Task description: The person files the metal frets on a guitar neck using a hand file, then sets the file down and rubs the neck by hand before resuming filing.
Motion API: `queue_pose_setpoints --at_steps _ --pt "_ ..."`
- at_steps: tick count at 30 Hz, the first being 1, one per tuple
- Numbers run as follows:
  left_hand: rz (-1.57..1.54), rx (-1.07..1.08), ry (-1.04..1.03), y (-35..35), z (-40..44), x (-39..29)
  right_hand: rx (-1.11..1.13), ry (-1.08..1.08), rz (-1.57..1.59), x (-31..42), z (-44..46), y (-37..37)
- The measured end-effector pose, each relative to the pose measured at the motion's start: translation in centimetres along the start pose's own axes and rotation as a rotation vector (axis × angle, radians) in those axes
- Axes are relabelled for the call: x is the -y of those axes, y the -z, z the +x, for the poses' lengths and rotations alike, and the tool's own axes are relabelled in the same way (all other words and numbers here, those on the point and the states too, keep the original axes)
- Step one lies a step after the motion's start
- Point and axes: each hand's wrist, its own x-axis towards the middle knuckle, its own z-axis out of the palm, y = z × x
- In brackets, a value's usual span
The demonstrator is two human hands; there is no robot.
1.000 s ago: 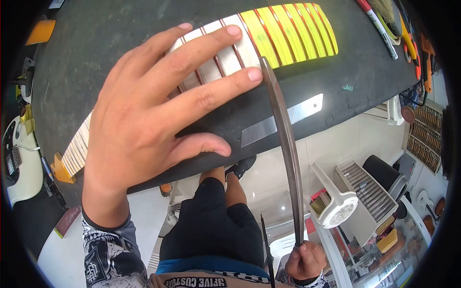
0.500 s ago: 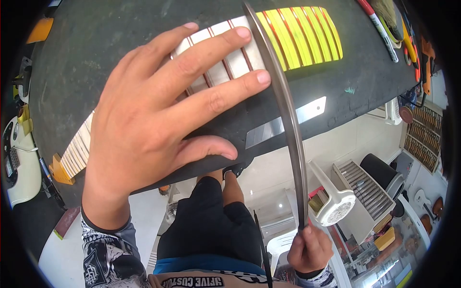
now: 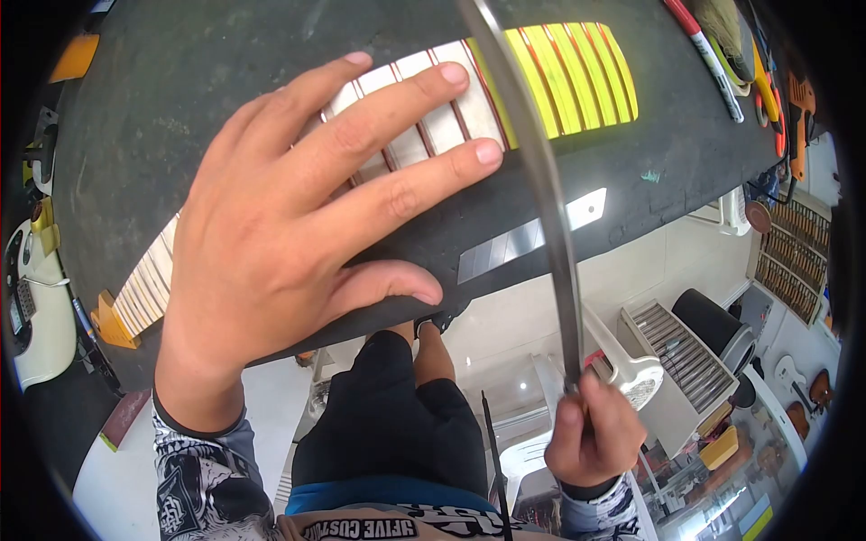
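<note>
A guitar neck [image 3: 498, 99] lies across the dark bench, its fingerboard covered with white tape on the left and yellow tape [image 3: 591, 86] on the right, with the frets showing as narrow strips between. My left hand [image 3: 280, 198] rests palm down over the white part, fingers spread and thumb apart. In my right hand [image 3: 597, 428] is the near end of a long, narrow metal file [image 3: 547, 185]. The file reaches forward across the neck near where the yellow tape begins, and its far end runs out of view at the top. Whether it touches the frets is not clear.
A slotted metal plate [image 3: 532, 236] lies near the bench edge [image 3: 622, 248]. A marker [image 3: 708, 63] and orange-handled tools [image 3: 798, 113] sit at the right. An orange block [image 3: 117, 320] supports or adjoins the neck's left end. A white stool [image 3: 636, 374] stands below.
My right hand has pushed the file forward and slid it to the right along the neck, over the yellow tape. My left hand stays almost where it was.
</note>
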Motion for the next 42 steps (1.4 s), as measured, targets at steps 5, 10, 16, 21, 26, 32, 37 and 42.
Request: queue_pose_setpoints --at_steps 5,10,16,21,26,32,37,42 --pt "0.007 -0.005 -0.011 -0.1 0.0 0.0 -0.005 -0.105 0.045 -0.7 -8.5 2.3" --pt "0.023 -0.007 -0.039 -0.2 0.3 0.0 -0.031 -0.174 0.218 -0.6 -11.3 2.3" --pt "0.04 0.0 -0.053 -0.2 0.3 -0.1 -0.052 -0.108 0.122 -1.0 -11.1 1.2" --pt "0.024 -0.004 -0.058 -0.2 0.4 0.0 0.003 -0.119 0.241 -1.3 -11.8 1.1" --pt "0.012 0.001 -0.065 -0.1 0.4 0.1 0.024 -0.112 0.156 -0.7 -10.9 1.3" --pt "-0.023 0.018 -0.041 0.1 0.5 0.2 0.048 -0.069 0.071 0.4 -7.0 1.1" --pt "-0.052 0.016 -0.03 0.2 0.5 0.3 0.069 -0.018 0.169 0.8 -0.2 -0.4" --pt "-0.069 0.012 -0.02 0.1 0.4 0.4 0.013 0.048 0.194 1.9 8.2 -2.5"
